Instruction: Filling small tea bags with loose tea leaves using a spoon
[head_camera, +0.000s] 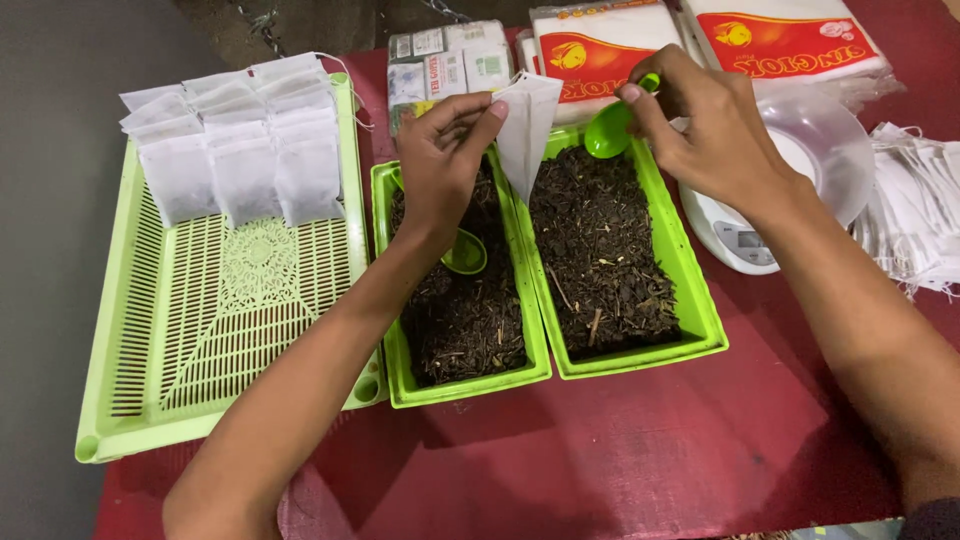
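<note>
Left hand pinches a white sachet above the two leaf trays near the table's far edge; right hand grips a green spoon at its mouth. Tilt the spoon early and leaves could scatter past the trays.

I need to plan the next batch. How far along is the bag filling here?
Done: a cluster of filled white bags lies at the far end of the slotted green tray, most of it bare. In hand: the left hand holds an open empty bag while the right hand brings a green spoon. Left: both tubs hold dark loose leaf, and unfilled bags are piled at right.
</note>
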